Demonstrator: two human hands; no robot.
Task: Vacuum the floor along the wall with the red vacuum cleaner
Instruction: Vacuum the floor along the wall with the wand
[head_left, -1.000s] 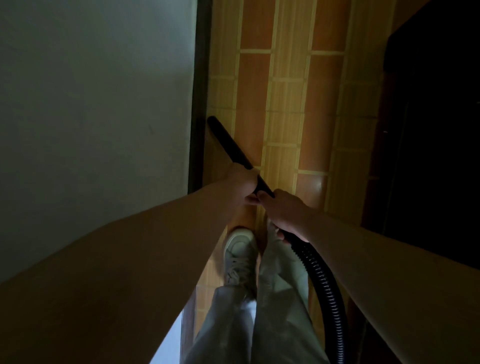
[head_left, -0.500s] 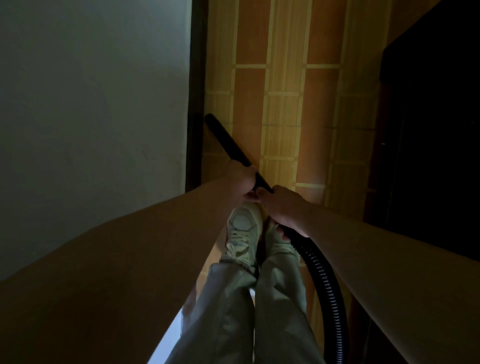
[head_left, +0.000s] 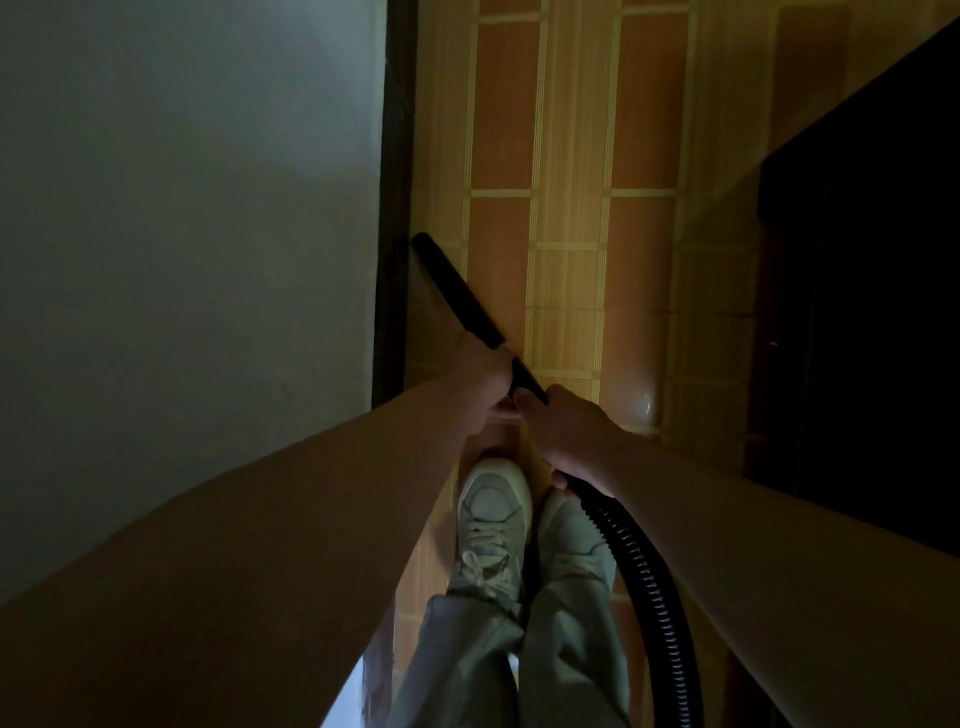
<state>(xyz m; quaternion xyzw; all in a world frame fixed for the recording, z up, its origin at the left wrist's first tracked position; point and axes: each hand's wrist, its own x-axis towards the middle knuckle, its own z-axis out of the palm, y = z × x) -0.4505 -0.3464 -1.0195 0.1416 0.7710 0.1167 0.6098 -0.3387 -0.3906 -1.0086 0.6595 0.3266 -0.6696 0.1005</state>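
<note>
Since the red vac body isn't in shot, only its working end can be judged: black tapered plastic crevice nozzle (head_left: 457, 291) slants down w/ its tip right at the foot of the dark skirting strip (head_left: 395, 208), touching or just shy, too dim to call. Grip: left hand (head_left: 480, 384) is wrapped round the nozzle's wide end, fingers curled tight on it, just beside the skirting. The right hand (head_left: 566, 436) holds the rigid cuff where the black ribbed flexible hose (head_left: 644, 582) starts, a bit further out from the skirting, the two hands almost touching. Hose runs back and away from the skirting, past the pale lace-up sneakers (head_left: 493, 519) standing near it. Progress, my read: mid-pass approx. Orange-and-yellow tiled floor (head_left: 571, 156) along the skirting beyond the tip goes on to the frame top, so that stretch looks left to do. Whether the bit by the sneakers is clean, can't tell, no dust visible in this light. Dark cabinet-like mass (head_left: 857, 312) sits well apart from the skirting, across the floor.
</note>
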